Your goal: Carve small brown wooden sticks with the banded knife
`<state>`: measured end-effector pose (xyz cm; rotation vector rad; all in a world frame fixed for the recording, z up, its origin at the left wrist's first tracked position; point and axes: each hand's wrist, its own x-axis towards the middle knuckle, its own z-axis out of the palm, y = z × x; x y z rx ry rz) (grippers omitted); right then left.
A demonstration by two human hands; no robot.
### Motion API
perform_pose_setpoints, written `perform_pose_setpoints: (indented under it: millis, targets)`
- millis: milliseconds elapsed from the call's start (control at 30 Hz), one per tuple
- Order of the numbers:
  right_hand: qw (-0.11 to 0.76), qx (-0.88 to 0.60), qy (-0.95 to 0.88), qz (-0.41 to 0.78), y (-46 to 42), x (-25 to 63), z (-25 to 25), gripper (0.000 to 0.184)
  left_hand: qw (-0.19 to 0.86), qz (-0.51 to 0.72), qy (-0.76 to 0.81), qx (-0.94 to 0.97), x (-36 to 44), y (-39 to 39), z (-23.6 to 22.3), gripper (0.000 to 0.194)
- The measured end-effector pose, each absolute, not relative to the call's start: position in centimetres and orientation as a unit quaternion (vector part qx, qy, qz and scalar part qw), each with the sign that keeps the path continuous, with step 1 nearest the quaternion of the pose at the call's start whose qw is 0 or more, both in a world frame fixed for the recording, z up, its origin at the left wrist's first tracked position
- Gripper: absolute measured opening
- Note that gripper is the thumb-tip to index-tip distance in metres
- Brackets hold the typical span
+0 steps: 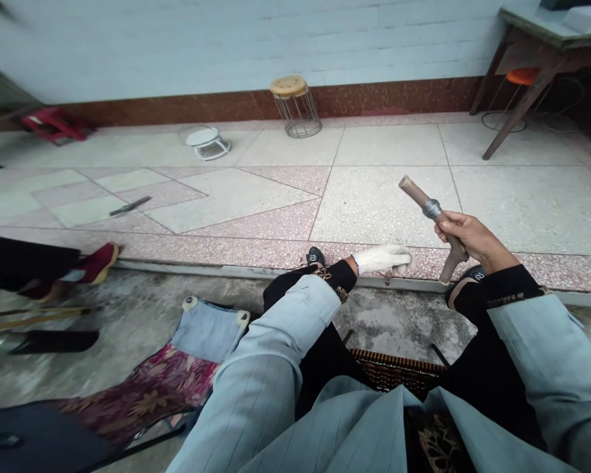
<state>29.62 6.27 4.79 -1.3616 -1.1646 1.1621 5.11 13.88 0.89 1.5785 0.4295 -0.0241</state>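
My right hand (pixel 465 238), bare, is wrapped round a forked wooden stick (pixel 414 190) with a band of metal wire (pixel 431 209) wound about it. The stick is tilted, its cut end up to the left and its lower end down by my right shoe. Over the step edge is my left hand (pixel 385 258) in a white glove, fingers curled and closed. Whatever those fingers may hold is hidden; a small brownish bit (pixel 388 277) shows just below them. The two hands are apart.
A step edge (pixel 236 270) runs across in front of my feet. A dark stick-like piece (pixel 130 206) lies on the tiles. A wood-topped stool (pixel 289 87), a low white stool (pixel 204 138) and a table (pixel 532 29) stand behind. At left are a draped chair (pixel 177 374) and another person's shoe (pixel 97 264).
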Motion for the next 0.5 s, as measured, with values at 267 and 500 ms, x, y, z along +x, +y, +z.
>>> perform_pose_setpoints:
  millis: [267, 500]
  targets:
    - [0.059, -0.759, -0.633, 0.144, 6.5, 30.0, 3.1, 0.043, 0.647, -0.001, 0.205, 0.734, 4.8, 13.3, 3.2, 0.022]
    - [-0.042, -0.628, -0.708, 0.321, 5.8, 30.1, 4.2, 0.028, 0.639, 0.002, 0.193, 0.744, 4.6, 14.3, 3.4, 0.030]
